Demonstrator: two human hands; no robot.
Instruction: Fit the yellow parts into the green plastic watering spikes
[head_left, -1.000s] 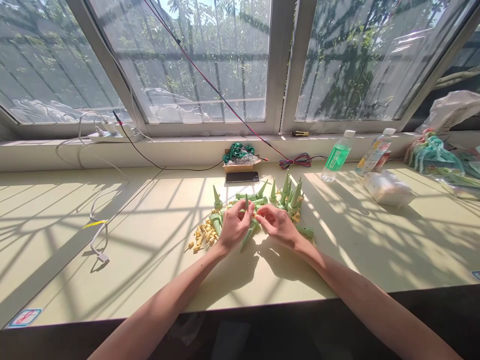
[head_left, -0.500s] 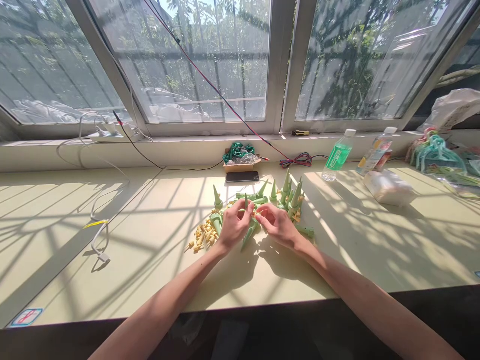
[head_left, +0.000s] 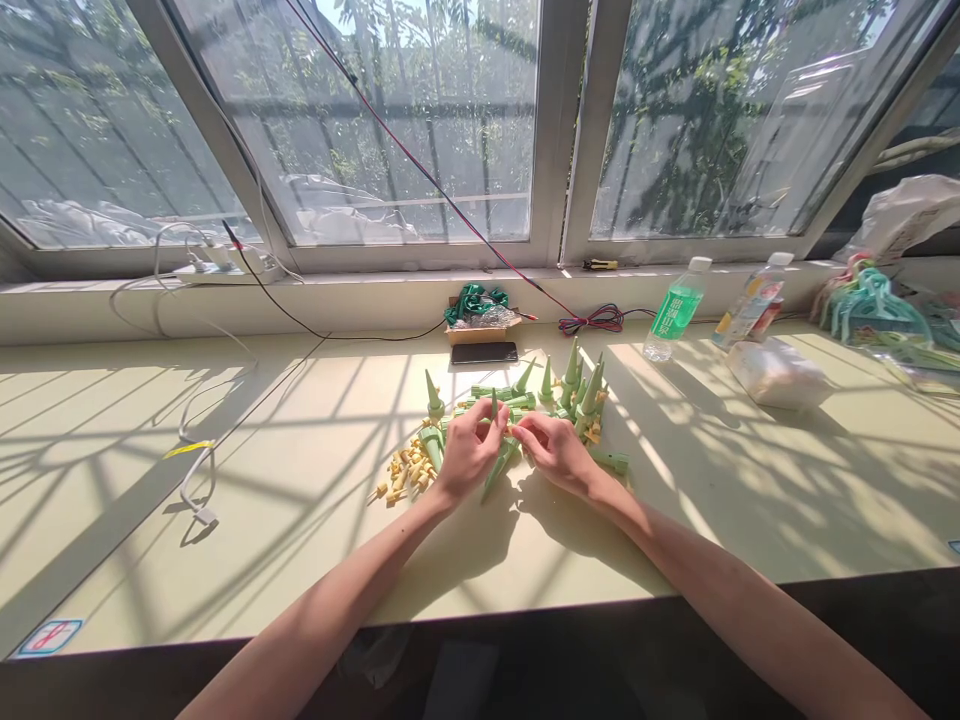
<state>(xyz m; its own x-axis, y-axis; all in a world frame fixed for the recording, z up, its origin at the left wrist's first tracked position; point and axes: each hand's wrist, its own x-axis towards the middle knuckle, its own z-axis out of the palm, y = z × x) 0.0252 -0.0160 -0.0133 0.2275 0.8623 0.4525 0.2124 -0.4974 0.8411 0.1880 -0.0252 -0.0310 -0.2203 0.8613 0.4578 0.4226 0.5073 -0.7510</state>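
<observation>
Over the middle of the pile, my left hand (head_left: pixel 471 452) is closed around a green cone-shaped plastic piece (head_left: pixel 494 402), whose pointed tip sticks up past the fingers. My right hand (head_left: pixel 559 452) pinches close beside it, fingertips nearly meeting the left ones; what it grips is small and mostly hidden. Beneath the hands lies another green cone (head_left: pixel 495 478). Small yellow pegs (head_left: pixel 409 468) are heaped to the left. Several green cones (head_left: pixel 574 378) stand upright to the right, and one more upright cone (head_left: pixel 433 396) is at the left. Green tubes (head_left: pixel 491 393) lie behind.
Behind the pile are a black phone (head_left: pixel 484 353) and a small cardboard box (head_left: pixel 480 334) with green cord. A green-labelled bottle (head_left: pixel 677 312), a second bottle (head_left: pixel 754 300) and a white packet (head_left: pixel 778 373) stand right. A white cable (head_left: pixel 199 480) lies left.
Both hands stay at nearly the same spot. The right fingers have shifted slightly against the left hand; the pieces on the table look unmoved.
</observation>
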